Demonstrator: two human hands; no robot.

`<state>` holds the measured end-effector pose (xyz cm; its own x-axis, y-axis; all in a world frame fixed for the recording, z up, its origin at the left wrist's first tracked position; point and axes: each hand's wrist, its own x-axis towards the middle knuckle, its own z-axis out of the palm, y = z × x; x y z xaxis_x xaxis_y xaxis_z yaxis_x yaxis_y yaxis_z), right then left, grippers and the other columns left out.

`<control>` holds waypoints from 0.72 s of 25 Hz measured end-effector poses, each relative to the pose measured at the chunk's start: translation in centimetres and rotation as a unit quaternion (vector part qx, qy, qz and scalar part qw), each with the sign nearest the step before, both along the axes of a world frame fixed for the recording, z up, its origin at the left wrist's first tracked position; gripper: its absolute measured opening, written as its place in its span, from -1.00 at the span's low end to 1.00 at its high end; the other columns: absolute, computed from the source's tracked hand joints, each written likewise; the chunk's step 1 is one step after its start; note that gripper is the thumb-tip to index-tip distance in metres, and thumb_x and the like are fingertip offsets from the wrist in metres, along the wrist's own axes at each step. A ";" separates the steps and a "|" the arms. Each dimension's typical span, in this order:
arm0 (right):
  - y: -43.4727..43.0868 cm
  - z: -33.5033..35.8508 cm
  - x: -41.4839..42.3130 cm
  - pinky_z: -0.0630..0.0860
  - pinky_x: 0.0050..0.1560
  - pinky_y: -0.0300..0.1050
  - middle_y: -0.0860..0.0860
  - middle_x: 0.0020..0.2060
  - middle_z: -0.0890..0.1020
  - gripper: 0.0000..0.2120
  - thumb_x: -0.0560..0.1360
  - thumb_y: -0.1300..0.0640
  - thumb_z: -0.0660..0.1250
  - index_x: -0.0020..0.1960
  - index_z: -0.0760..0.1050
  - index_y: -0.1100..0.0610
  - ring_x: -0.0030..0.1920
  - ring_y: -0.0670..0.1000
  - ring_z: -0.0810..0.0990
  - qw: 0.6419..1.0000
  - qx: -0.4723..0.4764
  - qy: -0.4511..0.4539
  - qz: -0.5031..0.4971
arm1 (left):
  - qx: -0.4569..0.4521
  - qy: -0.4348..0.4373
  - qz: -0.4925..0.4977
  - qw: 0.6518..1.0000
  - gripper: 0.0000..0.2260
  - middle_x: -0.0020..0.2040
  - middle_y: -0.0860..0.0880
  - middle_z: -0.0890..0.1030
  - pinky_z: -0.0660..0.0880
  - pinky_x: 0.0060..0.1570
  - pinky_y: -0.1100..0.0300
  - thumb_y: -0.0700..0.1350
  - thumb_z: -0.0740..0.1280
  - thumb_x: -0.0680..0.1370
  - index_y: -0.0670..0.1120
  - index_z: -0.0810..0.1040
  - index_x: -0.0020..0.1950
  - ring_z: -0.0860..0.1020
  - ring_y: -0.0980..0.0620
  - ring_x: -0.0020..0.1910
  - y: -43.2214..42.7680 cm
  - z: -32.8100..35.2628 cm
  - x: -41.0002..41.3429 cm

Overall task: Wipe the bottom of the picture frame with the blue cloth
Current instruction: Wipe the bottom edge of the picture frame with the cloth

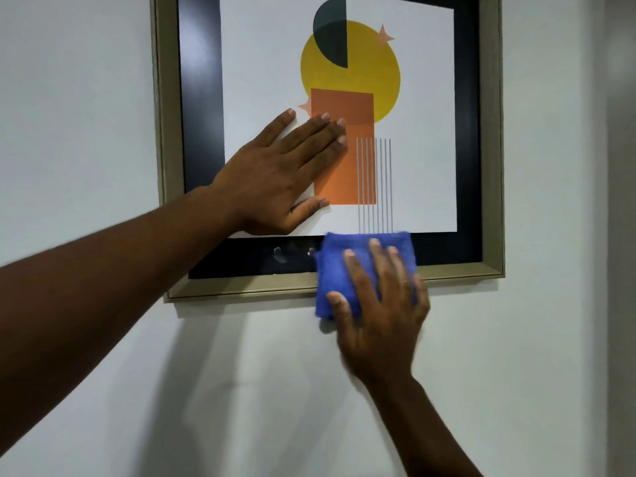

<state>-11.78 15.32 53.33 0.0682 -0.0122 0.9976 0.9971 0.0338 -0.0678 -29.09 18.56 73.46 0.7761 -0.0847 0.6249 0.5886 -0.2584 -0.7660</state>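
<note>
The right hand presses the blue cloth flat on the bottom edge of the picture frame, near its middle. The left hand lies open on the glass, holding nothing. I think the wiping is underway; smudges beside the cloth remain.

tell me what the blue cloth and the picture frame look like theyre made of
Blue cloth: looks like soft microfibre or terry, matte; its edges are fuzzy and it folds thickly under the right hand.
Picture frame: stepped moulding in a dull champagne-gold satin finish, perhaps painted wood or plastic; I cannot tell which. Its front seems glazed, since faint reflections show on the black border beside the cloth.
</note>
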 end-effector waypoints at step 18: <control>1.7 1.1 -6.6 0.16 0.48 0.33 0.11 0.19 0.62 -0.65 0.58 -0.16 0.17 0.06 0.57 0.07 0.35 0.15 0.45 0.987 0.114 0.084 0.074 | 0.005 -0.041 0.006 0.999 -0.29 0.62 -0.19 -0.01 -0.01 0.57 -0.19 0.26 -0.10 0.58 -0.17 -0.08 0.59 -0.05 -0.14 0.61 0.7 0.0 -2.5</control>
